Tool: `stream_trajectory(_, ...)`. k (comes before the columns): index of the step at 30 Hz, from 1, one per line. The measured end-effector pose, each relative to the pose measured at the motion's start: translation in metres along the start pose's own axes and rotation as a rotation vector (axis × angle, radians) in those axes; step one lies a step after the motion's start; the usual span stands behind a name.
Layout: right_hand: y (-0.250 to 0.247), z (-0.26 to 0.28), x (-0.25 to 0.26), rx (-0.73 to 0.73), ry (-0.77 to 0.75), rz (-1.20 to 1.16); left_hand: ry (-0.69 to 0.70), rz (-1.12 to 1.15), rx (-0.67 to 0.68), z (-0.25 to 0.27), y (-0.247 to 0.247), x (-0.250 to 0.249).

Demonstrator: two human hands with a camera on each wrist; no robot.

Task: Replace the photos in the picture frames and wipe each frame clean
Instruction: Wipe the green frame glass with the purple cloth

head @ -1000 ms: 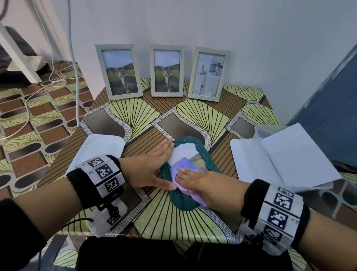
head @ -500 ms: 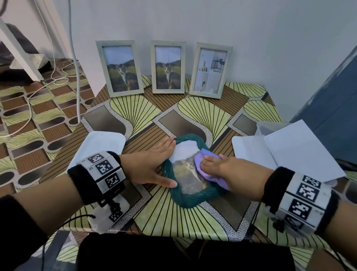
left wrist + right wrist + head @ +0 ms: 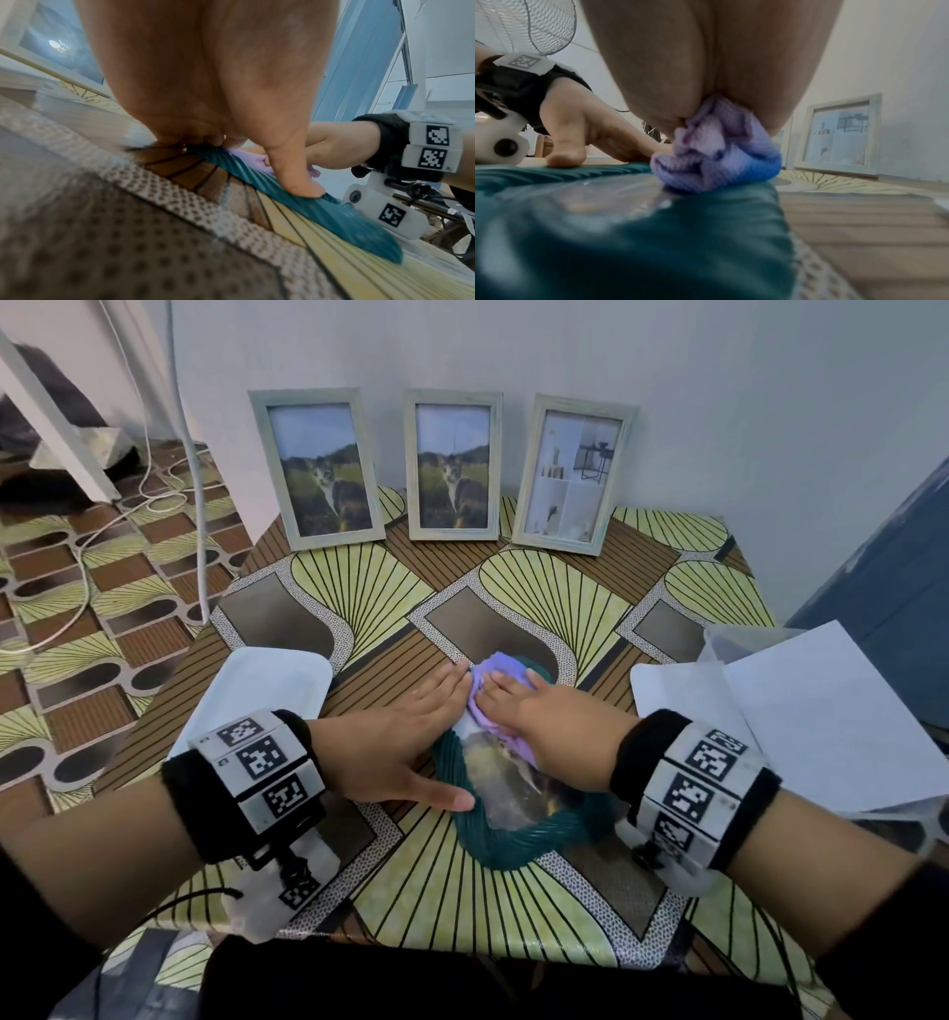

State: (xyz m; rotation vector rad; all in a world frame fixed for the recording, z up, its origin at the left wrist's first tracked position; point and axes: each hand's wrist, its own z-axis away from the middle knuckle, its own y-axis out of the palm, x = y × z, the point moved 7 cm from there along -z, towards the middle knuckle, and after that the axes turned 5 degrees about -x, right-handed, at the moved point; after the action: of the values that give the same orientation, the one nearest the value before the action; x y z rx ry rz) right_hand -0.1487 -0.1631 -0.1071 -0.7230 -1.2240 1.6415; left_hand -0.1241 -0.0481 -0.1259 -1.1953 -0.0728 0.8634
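Note:
A teal ribbed picture frame (image 3: 493, 850) lies flat on the table with a cat photo under its glass. My left hand (image 3: 421, 742) lies flat along its left side, with the thumb (image 3: 295, 178) pressing on the teal rim (image 3: 321, 207). My right hand (image 3: 544, 716) presses a bunched lilac cloth (image 3: 495, 670) with straight fingers onto the frame's far end. In the right wrist view the cloth (image 3: 718, 158) sits under my palm on the glass, above the teal rim (image 3: 680, 253). Three pale frames stand against the wall: two show a cat (image 3: 316, 469) (image 3: 454, 464), and one shows an interior picture (image 3: 572, 472).
A white tray (image 3: 251, 690) lies left of my left hand. White paper sheets (image 3: 821, 711) and clear plastic lie at the right table edge. Cables (image 3: 154, 505) trail over the floor at left. A blue surface (image 3: 898, 557) stands at right.
My right hand has slid the cloth from the near part of the glass, across to the right side, then up to the frame's far end. The left hand has stayed put.

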Motion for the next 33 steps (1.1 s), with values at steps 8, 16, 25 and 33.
stream_trajectory(8, 0.008, 0.011, 0.032, -0.002, -0.085, 0.035, 0.004, -0.018, -0.014, 0.001, 0.001, -0.001)
stream_trajectory(16, 0.027, 0.058, 0.045, -0.038, -0.131, -0.117, 0.012, -0.042, -0.008, 0.001, 0.001, -0.004)
stream_trajectory(25, 0.031, 0.103, 0.037, -0.082, 0.013, 0.012, 0.008, -0.033, -0.004, 0.003, -0.001, -0.009)
stream_trajectory(33, 0.009, 0.083, 0.021, -0.032, 0.123, 0.064, -0.003, -0.025, -0.009, 0.001, 0.0, -0.007)
